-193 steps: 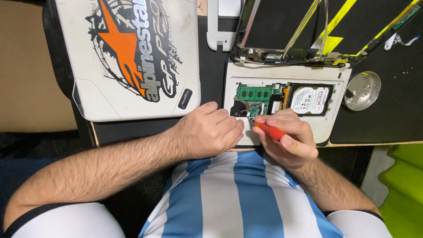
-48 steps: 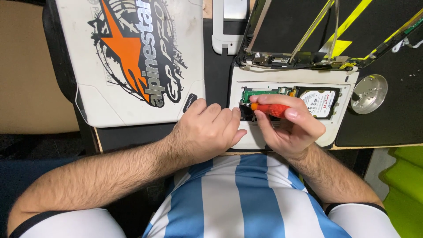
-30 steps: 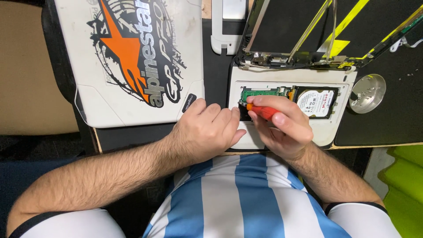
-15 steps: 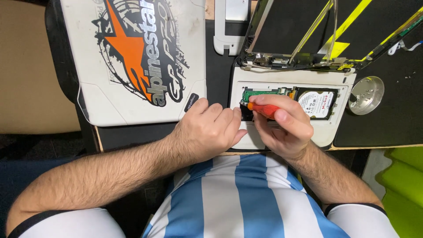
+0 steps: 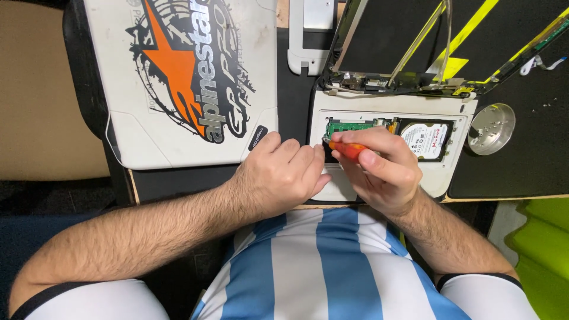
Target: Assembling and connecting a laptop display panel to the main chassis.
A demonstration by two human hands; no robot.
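Bright, even overhead light, soft shadows, sharp focus, mild edge distortion.

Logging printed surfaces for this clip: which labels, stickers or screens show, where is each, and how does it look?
Large sticker: on the white laptop lid at upper left; jagged black and orange star design.
Small black tag: lid's lower right corner, beside the left hand; rounded rectangle.
White drive label: on the hard drive, right of the right hand; red marks.

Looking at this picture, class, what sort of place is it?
Probably an electronics repair bench: an opened white laptop with its hard drive exposed, an orange-handled screwdriver in the right hand, and a small metal dish.
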